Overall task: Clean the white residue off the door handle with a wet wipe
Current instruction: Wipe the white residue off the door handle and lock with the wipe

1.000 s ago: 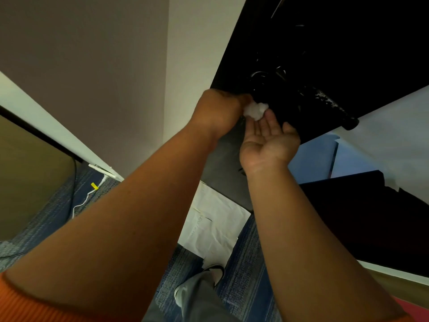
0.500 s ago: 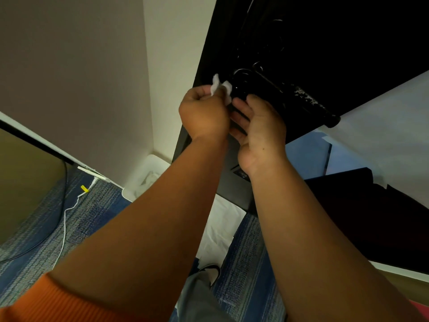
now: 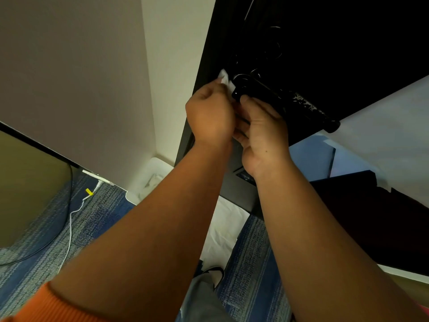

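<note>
The black door handle [image 3: 278, 98] sits on the dark door [image 3: 348, 43], running from its round pivot out toward four o'clock. White residue [image 3: 304, 102] speckles its outer half, and the wet wipe [image 3: 224, 78] is not on it. We clench our left hand [image 3: 210, 115] round the wipe, a white corner poking out at ten o'clock of the pivot, probably bunching it for a firm rub. Our right hand [image 3: 262, 133] curls under the pivot end, seemingly to steady the lever; whether it grips handle or wipe we cannot tell. Toward seven o'clock, a white cable [image 3: 70, 228] trails over blue carpet [image 3: 250, 275].
</note>
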